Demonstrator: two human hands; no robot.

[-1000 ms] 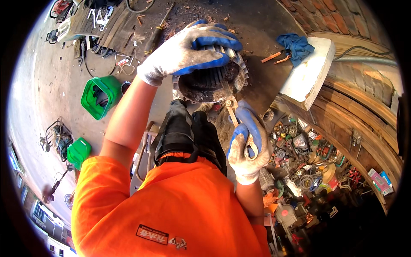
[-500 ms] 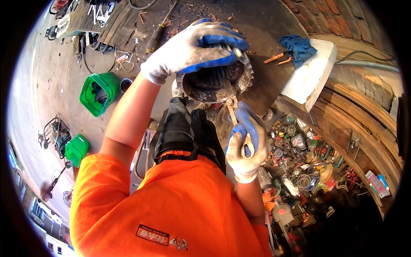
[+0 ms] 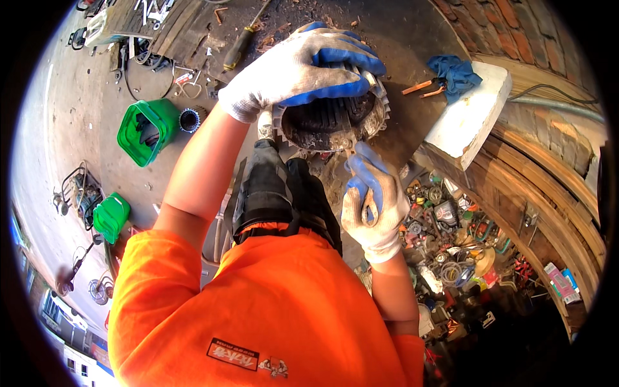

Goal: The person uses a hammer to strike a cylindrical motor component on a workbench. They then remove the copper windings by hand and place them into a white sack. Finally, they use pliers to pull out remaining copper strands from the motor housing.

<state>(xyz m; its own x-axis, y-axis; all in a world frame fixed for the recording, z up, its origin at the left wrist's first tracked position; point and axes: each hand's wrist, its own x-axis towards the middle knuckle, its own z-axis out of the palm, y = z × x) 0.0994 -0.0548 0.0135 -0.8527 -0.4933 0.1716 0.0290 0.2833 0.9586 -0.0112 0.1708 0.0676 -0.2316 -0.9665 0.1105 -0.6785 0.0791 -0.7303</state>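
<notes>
My left hand (image 3: 303,68), in a white glove with blue-coated fingers, is closed over the far rim of a round, finned metal motor housing (image 3: 380,119). Its dark, dirty hollow faces me. Close to the near right rim, my gloved right hand (image 3: 375,200) is closed around worn scissors (image 3: 350,148). Their tips point towards the housing; most of the handles and the pivot are covered by the glove. A screwdriver (image 3: 240,48) with a yellow and black handle lies beyond my left wrist.
A green bucket (image 3: 122,138) with dark parts and a toothed ring (image 3: 190,119) stand left. At right, blue cloth (image 3: 454,77) and orange-handled pliers (image 3: 419,87) lie by a white slab (image 3: 471,122). Heaped machine parts (image 3: 448,258) lie beside wooden planks (image 3: 535,174).
The scissors' pivot, visible before, is now hidden, and my right hand sits nearer the housing. My left hand keeps its hold. The whole view has shifted slightly.
</notes>
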